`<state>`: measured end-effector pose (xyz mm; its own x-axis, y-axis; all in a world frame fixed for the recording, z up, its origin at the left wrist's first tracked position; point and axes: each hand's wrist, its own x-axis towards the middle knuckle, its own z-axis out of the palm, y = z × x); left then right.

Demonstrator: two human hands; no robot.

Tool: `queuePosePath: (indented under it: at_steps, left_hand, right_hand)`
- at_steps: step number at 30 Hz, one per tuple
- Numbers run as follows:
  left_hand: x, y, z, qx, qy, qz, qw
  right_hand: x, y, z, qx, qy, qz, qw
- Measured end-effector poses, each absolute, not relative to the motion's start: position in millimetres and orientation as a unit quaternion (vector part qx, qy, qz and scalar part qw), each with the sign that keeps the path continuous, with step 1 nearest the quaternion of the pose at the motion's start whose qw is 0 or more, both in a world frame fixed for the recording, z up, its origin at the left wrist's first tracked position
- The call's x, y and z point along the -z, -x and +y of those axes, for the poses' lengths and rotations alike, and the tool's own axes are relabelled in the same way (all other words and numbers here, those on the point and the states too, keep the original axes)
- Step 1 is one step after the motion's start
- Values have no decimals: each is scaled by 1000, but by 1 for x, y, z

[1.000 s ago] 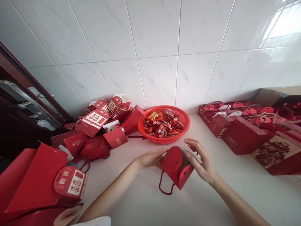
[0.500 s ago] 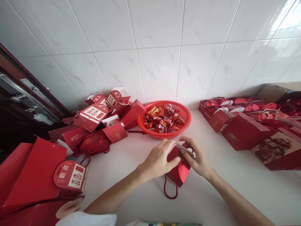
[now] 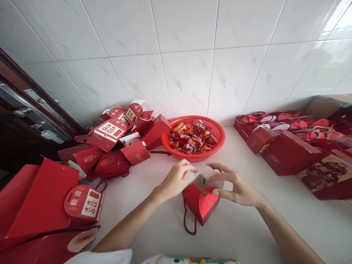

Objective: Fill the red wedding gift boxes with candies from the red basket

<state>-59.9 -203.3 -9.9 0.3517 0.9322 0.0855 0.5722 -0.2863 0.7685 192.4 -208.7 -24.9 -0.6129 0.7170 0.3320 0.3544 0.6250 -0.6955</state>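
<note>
A small red gift box (image 3: 195, 201) with a pale inside stands on the white counter below the candy basket. Its top is open, and a rounded flap with a slot rises on the near side. A dark red cord handle (image 3: 190, 226) hangs from it onto the counter. My left hand (image 3: 176, 178) has its fingers bent over the box's upper left flap; the thumb is hidden. On the opposite side my right hand (image 3: 238, 184) grips the box's right edge, thumb against the rounded flap and fingers across the pale flap.
An orange-red plastic basket (image 3: 221, 136) holds wrapped candies (image 3: 192, 138) beside the tiled wall. Red gift boxes (image 3: 107, 132) lie heaped on the left, with a larger red box (image 3: 35, 205) nearer. Rows of red boxes (image 3: 288, 152) stand on the right.
The box's top has opened wider, showing its pale inside. My hands have moved apart, the left slightly left and the right to the right. The box has shifted a little left.
</note>
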Motion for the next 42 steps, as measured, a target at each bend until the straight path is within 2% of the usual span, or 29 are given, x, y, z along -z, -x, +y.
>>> queuePosePath:
  at_steps: [8,13,18,24,31,38,42]
  left_hand:
    - [11,67,-197,-288,-716,532,347]
    - [10,70,-199,-288,-708,543,348]
    - [9,68,-200,-286,-712,551,330]
    - [10,65,-200,-248,-734,563,287]
    - [-4,82,-195,-168,-736,511,412]
    - [-3,61,-200,-155,-745,579,294]
    - [-12,78,-194,-112,-740,536,391]
  right_hand:
    - [19,-199,-210,-313,259,-856,320]
    - [26,-198,-207,-324,285,-839,331]
    - [36,-198,-205,-319,337,-842,276]
    - [40,-200,-202,-336,363,-829,262]
    - [40,-198,-202,-366,384,-816,230]
    - [40,-197,-203,-356,389,-818,231]
    - [41,-196,-204,-356,386,-817,239]
